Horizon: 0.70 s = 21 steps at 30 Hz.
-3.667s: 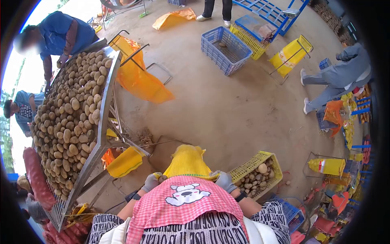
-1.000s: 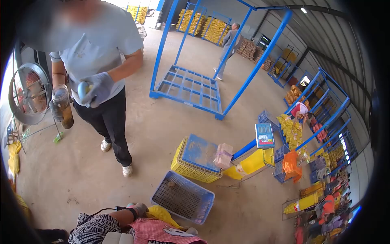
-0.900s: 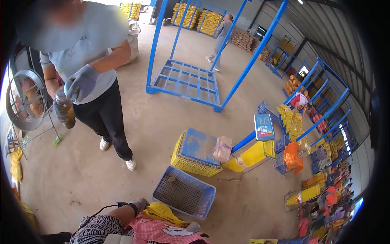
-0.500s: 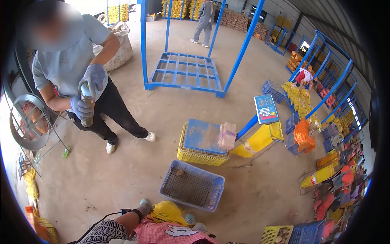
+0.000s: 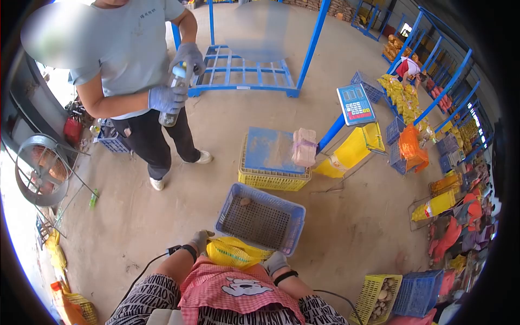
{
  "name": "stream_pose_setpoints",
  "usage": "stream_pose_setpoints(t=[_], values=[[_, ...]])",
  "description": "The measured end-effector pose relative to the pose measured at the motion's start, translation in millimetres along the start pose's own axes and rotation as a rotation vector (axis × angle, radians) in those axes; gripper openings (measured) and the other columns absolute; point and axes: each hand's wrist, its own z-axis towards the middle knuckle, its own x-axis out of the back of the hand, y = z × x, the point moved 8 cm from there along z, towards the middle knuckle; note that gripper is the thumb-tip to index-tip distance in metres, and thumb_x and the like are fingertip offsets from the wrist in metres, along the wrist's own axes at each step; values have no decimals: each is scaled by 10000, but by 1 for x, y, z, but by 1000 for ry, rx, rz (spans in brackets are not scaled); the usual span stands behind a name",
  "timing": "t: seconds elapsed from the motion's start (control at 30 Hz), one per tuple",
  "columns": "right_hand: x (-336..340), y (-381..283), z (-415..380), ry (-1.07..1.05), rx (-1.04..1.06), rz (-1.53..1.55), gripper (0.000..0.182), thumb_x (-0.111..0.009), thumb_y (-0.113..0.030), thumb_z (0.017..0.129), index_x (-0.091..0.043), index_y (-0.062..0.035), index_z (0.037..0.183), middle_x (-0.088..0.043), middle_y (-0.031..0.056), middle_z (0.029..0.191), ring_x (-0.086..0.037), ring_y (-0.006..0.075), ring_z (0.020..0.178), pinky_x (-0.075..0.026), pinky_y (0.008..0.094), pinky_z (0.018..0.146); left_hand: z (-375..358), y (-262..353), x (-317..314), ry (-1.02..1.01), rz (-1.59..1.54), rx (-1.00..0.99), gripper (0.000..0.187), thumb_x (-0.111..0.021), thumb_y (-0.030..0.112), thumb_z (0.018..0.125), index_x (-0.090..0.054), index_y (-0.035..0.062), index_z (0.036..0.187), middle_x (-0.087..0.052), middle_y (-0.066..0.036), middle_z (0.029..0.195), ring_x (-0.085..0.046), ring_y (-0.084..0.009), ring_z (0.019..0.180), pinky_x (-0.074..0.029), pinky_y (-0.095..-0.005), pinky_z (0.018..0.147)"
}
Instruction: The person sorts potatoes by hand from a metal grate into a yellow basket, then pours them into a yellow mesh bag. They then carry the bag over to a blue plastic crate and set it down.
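A yellow mesh bag (image 5: 230, 253) spreads between my gloved hands, over the front of a pink checked apron (image 5: 238, 287). My left hand (image 5: 201, 241) is closed at the bag's left edge. At its right end my right hand (image 5: 276, 262) is closed too, with the fingertips partly hidden. Just beyond the bag a blue plastic crate (image 5: 260, 219) holds one small brownish lump (image 5: 245, 201) near its far left corner.
A co-worker (image 5: 135, 59) in grey gloves holds a bottle (image 5: 174, 97) at the left. Ahead stand a blue-topped yellow crate (image 5: 273, 180) with pinkish blocks (image 5: 304, 147), a scale display (image 5: 356, 104) and a blue rack (image 5: 244, 86). A fan (image 5: 43, 169) is left, crates (image 5: 414, 292) lower right.
The view has shifted. Both my hands have come further into view, and the yellow bag now spans the space between them. The co-worker appears further right and still holds the bottle.
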Motion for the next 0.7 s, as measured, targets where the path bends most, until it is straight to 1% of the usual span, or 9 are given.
stream_pose_setpoints(t=[0.07, 0.1, 0.17, 0.2, 0.23, 0.3, 0.37, 0.53, 0.7], values=[[11, -13, 8, 130, 60, -163, 322, -763, -191, 674, -735, -84, 976, -704, 239, 976, -663, 392, 1016, -538, 422, 900, 50, -15, 9, -52, -120, 22, 230, -648, 156, 883, -671, -20, 1029, -667, -203, 977, -642, -287, 838, -533, -381, 784], [-21, -149, -60, 102, 218, -941, 363, -780, -172, 650, -733, -99, 1002, -718, 202, 988, -679, 352, 1013, -543, 394, 901, 64, -19, 12, -76, -202, 69, 217, -651, 161, 886, -668, -18, 1007, -668, -210, 993, -646, -280, 827, -539, -373, 771], [-6, -82, 5, 95, -60, 0, 388, -807, -135, 648, -724, -132, 1026, -742, 97, 1008, -709, 246, 973, -552, 333, 882, -8, 20, -13, -29, -240, 53, 176, -657, 169, 891, -658, -6, 914, -660, -171, 920, -639, -258, 768, -544, -325, 716], [-31, -212, -61, 110, 66, -744, 326, -802, -144, 676, -723, -126, 992, -741, 101, 1004, -707, 248, 976, -553, 328, 877, 10, 31, -5, -22, -95, -161, 160, -657, 162, 894, -656, 2, 887, -631, -133, 851, -615, -243, 717, -531, -304, 679], [-15, -138, -1, 105, -38, -349, 303, -764, -108, 736, -702, -110, 1033, -737, 88, 1038, -705, 218, 987, -546, 308, 883, 30, 41, -1, -19, 55, -374, 150, -657, 155, 896, -654, 9, 860, -602, -95, 781, -591, -227, 666, -517, -283, 642], [-64, -296, -99, -14, -143, -636, 239, -536, -59, 920, -576, -66, 1156, -655, 109, 1181, -605, 236, 1115, -465, 366, 991, 67, 29, 4, -60, -151, -144, 139, -643, 147, 905, -680, 14, 897, -584, -61, 736, -579, -214, 639, -503, -267, 616], [-36, -198, -45, 73, -177, 15, 288, -475, 18, 897, -573, -51, 1158, -617, 143, 1225, -577, 275, 1150, -470, 425, 978, 71, 31, -2, -73, -118, -187, 140, -625, 147, 912, -691, 26, 936, -643, -106, 788, -623, -219, 685, -519, -282, 651], [-12, -159, -48, 25, -23, -103, 375, -435, 93, 843, -568, -31, 1171, -582, 162, 1233, -565, 314, 1143, -492, 447, 946, 70, 11, -13, -105, -149, -144, 195, -604, 132, 920, -684, -7, 1032, -646, -140, 920, -632, -231, 834, -508, -322, 726], [-43, -234, -106, 151, -309, 524, 353, -454, 110, 820, -564, 13, 1141, -585, 167, 1197, -580, 316, 1104, -513, 415, 934, 45, 22, -8, -28, -137, -180, 236, -527, 108, 941, -660, -2, 1103, -632, -149, 1050, -633, -252, 903, -522, -325, 787]])
